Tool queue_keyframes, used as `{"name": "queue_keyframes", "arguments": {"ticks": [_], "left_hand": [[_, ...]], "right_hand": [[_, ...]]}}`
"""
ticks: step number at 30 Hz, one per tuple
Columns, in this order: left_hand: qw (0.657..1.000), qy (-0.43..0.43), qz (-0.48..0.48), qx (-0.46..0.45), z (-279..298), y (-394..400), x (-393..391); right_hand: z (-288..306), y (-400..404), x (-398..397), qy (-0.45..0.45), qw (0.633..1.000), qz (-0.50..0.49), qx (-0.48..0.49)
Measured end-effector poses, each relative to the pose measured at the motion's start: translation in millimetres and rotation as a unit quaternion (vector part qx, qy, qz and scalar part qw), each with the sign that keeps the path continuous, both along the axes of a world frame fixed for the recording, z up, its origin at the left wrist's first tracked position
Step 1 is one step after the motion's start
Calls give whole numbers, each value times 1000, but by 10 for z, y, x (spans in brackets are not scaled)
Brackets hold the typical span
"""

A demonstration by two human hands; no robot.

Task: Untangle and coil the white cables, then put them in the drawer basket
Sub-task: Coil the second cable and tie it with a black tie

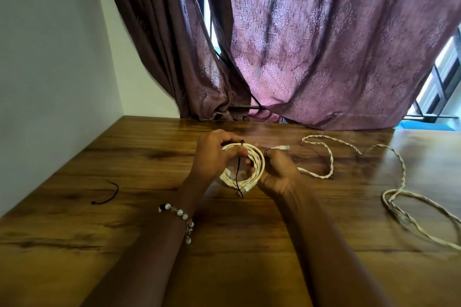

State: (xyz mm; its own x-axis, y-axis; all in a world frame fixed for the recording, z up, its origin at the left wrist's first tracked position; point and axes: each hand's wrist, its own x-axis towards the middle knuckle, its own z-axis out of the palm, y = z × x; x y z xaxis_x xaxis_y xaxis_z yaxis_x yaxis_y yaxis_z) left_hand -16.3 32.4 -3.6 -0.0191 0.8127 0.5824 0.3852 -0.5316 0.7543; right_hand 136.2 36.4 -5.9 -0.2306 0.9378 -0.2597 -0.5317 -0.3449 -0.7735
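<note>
Both grips closed on one coil of white cable [243,167], held just above the tabletop [149,219]. Left hand [212,154] curled over the coil's upper left arc, thumb pressed across the strands beside a thin dark tie [240,169] hanging down over the loops. Right hand [277,172] pinching the coil's right side, fingers bent inward, palm toward the body. Beaded bracelet [180,217] on the left wrist. Forearms reaching in from the lower edge, converging.

Wooden tabletop, glossy, dark-grained. One more twisted white cable [329,157] trailing loose to the right, plug end [283,147] beside the right hand's fingers. One second dark tie [109,192] lying apart at left. White wall [50,57] at left; patterned purple-brown curtains [311,45] behind, window [446,75] at right.
</note>
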Motion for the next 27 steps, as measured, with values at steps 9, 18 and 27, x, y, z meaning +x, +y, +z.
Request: {"name": "queue_keyframes", "arguments": {"ticks": [9, 18, 27], "left_hand": [[997, -10, -57, -49, -17, -46, 39], [993, 5, -48, -104, 28, -108, 136], [990, -37, 54, -125, -57, -18, 79]], "right_hand": [[-13, 17, -20, -18, 991, -109, 72], [110, -165, -73, -219, 924, -215, 227], [113, -177, -112, -352, 827, -165, 406]]}}
